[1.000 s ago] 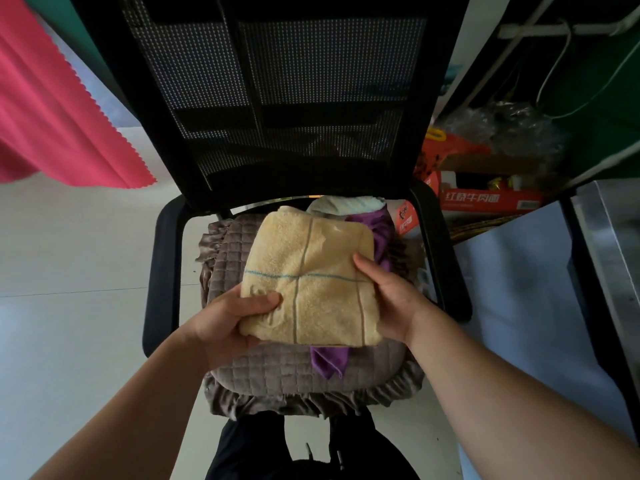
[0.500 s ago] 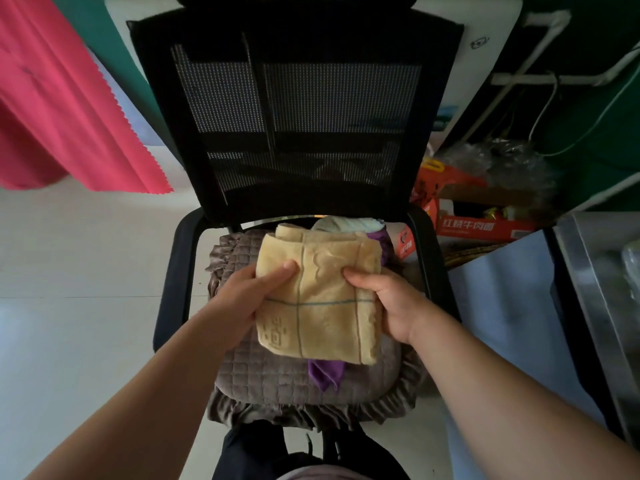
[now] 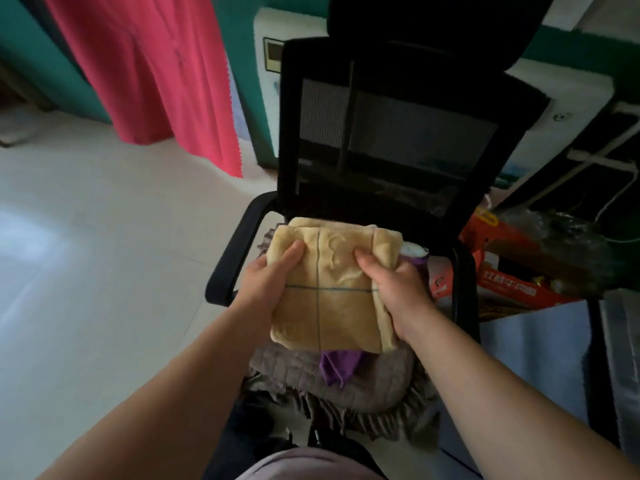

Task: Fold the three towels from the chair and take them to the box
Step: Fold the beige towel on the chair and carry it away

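A folded tan towel (image 3: 337,306) with thin green crossing lines is held above the seat of the black mesh chair (image 3: 391,140). My left hand (image 3: 266,282) grips its left edge with the thumb on top. My right hand (image 3: 398,289) grips its right side, fingers over the top face. Under the tan towel a purple towel (image 3: 337,367) hangs out at the front and shows again at the right, lying on the grey quilted seat cushion (image 3: 374,382). A white towel (image 3: 412,251) peeks out behind at the right.
Red and orange cardboard boxes (image 3: 509,289) lie right of the chair, with plastic wrap behind them. A light blue sheet (image 3: 533,355) covers something at the lower right. A pink-red curtain (image 3: 145,71) hangs at the left over pale tiled floor (image 3: 104,258). A white appliance (image 3: 270,81) stands behind the chair.
Both hands have lifted the folded tan towel off the purple one and shifted their grip onto its top face. The camera has tilted up, showing more of the chair back and room.
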